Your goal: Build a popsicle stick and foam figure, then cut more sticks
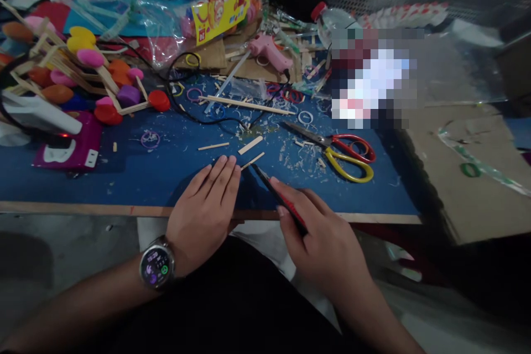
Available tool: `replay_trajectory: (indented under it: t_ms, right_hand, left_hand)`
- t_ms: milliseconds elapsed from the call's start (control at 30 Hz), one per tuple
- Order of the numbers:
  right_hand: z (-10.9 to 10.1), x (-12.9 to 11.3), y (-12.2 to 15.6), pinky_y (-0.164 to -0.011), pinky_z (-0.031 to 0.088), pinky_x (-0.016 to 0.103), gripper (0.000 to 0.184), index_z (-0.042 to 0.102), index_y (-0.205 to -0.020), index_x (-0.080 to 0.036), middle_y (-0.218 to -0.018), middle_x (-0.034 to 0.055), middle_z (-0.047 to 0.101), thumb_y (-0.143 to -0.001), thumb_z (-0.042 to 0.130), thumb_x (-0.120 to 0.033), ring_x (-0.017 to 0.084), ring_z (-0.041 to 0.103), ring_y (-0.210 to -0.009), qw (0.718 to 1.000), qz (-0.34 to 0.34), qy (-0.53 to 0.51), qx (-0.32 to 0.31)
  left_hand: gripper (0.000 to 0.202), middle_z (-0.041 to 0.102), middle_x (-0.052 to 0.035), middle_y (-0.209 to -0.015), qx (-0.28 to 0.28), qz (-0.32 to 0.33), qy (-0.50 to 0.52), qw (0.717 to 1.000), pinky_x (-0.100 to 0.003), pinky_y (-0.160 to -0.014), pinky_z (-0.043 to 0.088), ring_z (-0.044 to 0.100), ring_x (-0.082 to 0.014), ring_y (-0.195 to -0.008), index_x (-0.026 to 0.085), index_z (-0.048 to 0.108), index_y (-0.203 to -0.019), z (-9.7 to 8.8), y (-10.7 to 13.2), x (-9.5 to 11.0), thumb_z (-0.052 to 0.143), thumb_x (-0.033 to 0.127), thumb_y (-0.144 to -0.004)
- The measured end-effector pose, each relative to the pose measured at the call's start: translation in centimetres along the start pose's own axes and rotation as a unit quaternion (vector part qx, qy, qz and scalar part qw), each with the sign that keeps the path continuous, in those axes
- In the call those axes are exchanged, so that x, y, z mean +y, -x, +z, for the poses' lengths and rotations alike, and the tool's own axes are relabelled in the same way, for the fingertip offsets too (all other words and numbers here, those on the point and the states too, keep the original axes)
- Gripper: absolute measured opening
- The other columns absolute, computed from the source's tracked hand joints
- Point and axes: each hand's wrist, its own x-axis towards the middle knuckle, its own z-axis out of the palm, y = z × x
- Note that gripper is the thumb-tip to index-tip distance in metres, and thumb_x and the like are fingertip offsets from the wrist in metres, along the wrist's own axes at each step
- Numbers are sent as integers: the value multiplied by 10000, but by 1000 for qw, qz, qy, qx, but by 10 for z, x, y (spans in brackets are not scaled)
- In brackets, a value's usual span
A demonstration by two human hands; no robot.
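Observation:
My left hand [207, 210] lies flat near the front edge of the blue table, fingers stretched out. A thin wooden stick [254, 160] sticks out beside its fingertips; whether the fingers press on it is hidden. My right hand [321, 232] is closed round a red and black utility knife [286, 199], its tip pointing forward and left, close to that stick. Two short wooden pieces, a wider flat strip [250, 145] and a thin sliver [213, 146], lie just beyond my left fingers. Pale shavings are scattered around.
Scissors [327, 144] with red and yellow handles lie to the right. Behind are a pink glue gun [271, 54], a long wooden stick [249, 104] and a black cable. A stick frame with coloured pieces [120, 74] and a purple power strip [70, 144] stand left; cardboard [468, 160] lies right.

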Motion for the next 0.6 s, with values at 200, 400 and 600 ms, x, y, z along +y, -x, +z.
replay_trajectory:
  t_ms: [200,400,600]
  right_hand:
    - [-1,-1,-1,-686,653,344,440,578,-1447,-184,-1177,124,749,-1022,464,-203,219,752,-886,1000,3,-11,-4]
    - [1,-3,-2,-655,639,330,451,564,-1459,-182,-1164,119,746,-1021,458,-190,218,749,-884,1000,-1,-11,-6]
    - [1,-6,-2,-591,607,303,438,572,-1444,-170,-1121,108,748,-1020,464,-185,196,736,-812,1000,-3,-9,-5]
  left_hand:
    - [691,415,-288,-1607,-12,-20,13,1000,-549,-1203,427,405,-392,-1521,-78,409,-1517,0,-2,1,562,223,-914]
    - [689,402,-286,-1616,-14,-26,27,999,-568,-1202,425,384,-389,-1533,-49,390,-1541,1,-3,1,540,238,-932]
    - [685,435,-299,-1591,-14,-14,1,1000,-529,-1191,440,433,-401,-1501,-99,433,-1496,-2,-4,0,557,303,-955]
